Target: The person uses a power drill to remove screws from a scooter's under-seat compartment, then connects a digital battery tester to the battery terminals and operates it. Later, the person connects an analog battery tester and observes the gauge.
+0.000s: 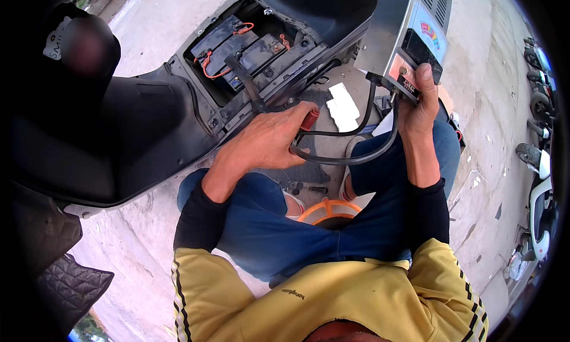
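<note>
My right hand [418, 104] is closed around the lower end of a metal battery tester [380, 42] with a coloured dial, holding it up at the upper right. Two thick black cables [356, 160] hang from the tester and loop across to my left hand [267, 134]. That hand is closed on a red-handled clamp [310, 120]; its jaws are hidden. Past its knuckles, a dark bar-like piece [244, 83] reaches over the batteries. Dark batteries [219, 42] with orange-red wires sit in the open compartment of a black scooter [142, 110].
White paper pieces [342, 107] and small dark parts [317, 190] lie on the concrete between my feet. An orange plastic stool [329, 210] is beneath me. A person in black [89, 51] is at the upper left. Parked scooters [540, 205] line the right edge.
</note>
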The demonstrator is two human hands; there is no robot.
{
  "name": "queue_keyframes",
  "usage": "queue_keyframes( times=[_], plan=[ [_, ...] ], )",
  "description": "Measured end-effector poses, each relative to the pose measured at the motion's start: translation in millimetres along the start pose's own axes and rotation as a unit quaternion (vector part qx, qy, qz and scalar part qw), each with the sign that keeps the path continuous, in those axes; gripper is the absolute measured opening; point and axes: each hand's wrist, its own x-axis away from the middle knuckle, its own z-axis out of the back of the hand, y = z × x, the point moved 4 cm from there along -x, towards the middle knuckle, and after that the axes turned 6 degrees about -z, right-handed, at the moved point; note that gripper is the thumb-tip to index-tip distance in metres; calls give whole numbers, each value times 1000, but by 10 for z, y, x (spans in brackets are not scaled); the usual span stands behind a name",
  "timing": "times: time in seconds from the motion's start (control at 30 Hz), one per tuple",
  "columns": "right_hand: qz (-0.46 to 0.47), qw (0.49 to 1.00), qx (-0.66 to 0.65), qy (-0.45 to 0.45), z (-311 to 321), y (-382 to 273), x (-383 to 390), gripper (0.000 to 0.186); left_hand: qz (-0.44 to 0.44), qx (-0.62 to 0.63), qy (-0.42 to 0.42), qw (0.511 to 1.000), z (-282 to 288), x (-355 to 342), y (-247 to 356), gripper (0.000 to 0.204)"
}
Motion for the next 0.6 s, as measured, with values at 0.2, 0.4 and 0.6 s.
queue_keyframes(
  times=[0.2,0.4,0.6],
  plan=[
    [-49,996,-29,69,165,589,874,65,-5,-66,-85,994,-692,344,-307,80],
    [-122,987,-37,95,169,794,1255,64,56,-56,-145,986,-794,625,-50,73],
    [-200,969,-24,146,326,1087,1384,57,144,14,-234,961,-951,827,-5,68]
  ],
)
